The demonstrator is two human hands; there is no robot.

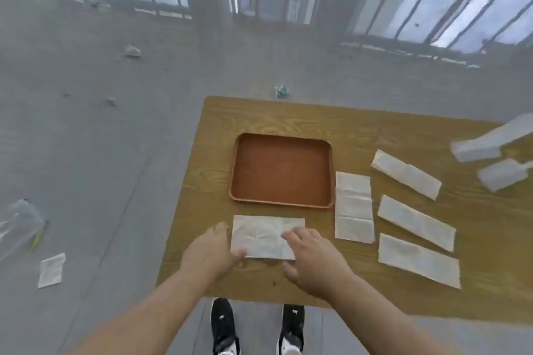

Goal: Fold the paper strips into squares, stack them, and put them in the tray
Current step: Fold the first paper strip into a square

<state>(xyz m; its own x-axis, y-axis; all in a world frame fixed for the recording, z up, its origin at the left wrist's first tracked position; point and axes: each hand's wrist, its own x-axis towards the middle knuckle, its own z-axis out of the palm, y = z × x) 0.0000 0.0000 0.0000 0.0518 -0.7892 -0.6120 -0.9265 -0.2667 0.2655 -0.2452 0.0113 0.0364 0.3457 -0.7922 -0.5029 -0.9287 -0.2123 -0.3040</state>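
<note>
Step in hand, as judged: folding of the paper strip [266, 236] lying flat on the desk [360, 130], just in front of the near rim of the tray [237, 170]. Left hand [212, 253] at the strip's left end, thumb on the near left corner, fingers along or under the left edge; pinched or merely resting cannot be told. Right hand [310, 256] palm-down with fingers spread, flat on the right part of the strip, holding nothing. Tray brown and empty, so no folded square delivered yet. For a clean fold: hold the right part pressed flat, lift the left end and carry it over until the edges meet, check the corners for alignment, then run fingertips along the fold for a sharp crease. Old crease lines visible across the strip; use as fold guides. Avoid dragging the strip toward the desk edge, which lies near the hands. Four further strips [354, 207] flat on the desk right of the tray, the nearest just beside its right rim; more pale paper, blurred, at the far right edge. One loose paper piece [52, 269] on the floor [115, 181] to the left. No brand, label or legible writing anywhere; marks on the shoes [223, 323] too small to read.
</note>
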